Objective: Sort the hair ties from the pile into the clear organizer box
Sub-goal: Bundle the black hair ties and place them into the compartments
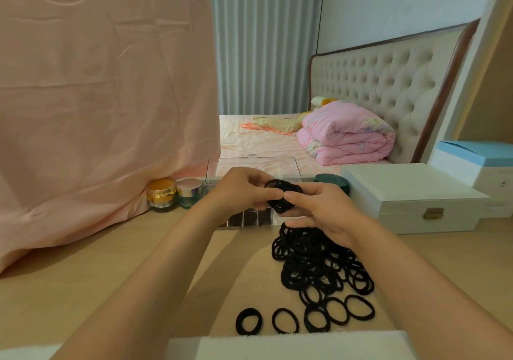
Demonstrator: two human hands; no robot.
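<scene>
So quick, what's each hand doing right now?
Left hand: closed on the bundle of hair ties.
Right hand: closed on the same bundle.

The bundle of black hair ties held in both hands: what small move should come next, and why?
Probably lower the bundle of hair ties into a compartment of the clear organizer box. The left hand and the right hand already pinch it together right above the open box, whose lid stands up behind, while the pile on the table waits.
</scene>
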